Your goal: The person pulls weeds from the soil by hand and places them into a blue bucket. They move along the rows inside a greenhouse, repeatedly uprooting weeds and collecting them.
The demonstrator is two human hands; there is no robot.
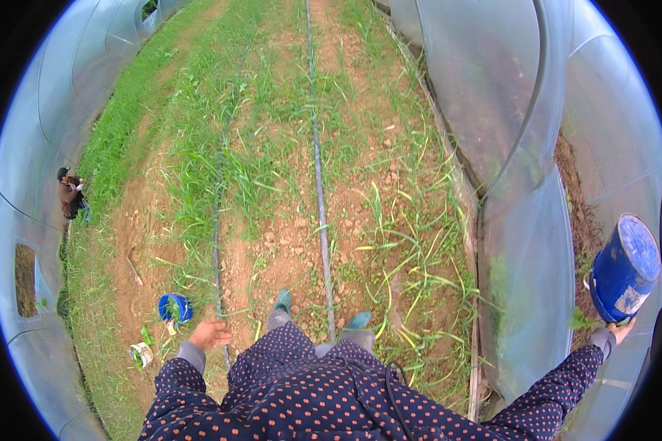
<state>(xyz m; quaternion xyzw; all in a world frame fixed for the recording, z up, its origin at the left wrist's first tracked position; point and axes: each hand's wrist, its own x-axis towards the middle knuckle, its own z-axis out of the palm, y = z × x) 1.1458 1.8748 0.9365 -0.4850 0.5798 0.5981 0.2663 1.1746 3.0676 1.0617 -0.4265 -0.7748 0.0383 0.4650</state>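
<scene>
On the far right my right hand (622,329) grips a blue plastic bucket (620,275) near its rim. The bucket is tipped over, its dirt-marked base facing up and away, with a worn whitish patch on its side. A leafy green piece (582,320) shows below the rim; the bucket's inside is hidden. My left hand (212,333) hangs empty at my left, fingers loosely bent. Left of it on the soil stand a blue bucket (175,308) with greens in it and a small white container (141,355) with leaves.
Drip hoses (320,204) run lengthwise between weedy rows. Yellowing allium-like plants (414,275) grow at right beside a wooden edging board (471,353). Plastic greenhouse sheeting (524,264) has a gap beside my right arm. Another person (69,193) crouches far left.
</scene>
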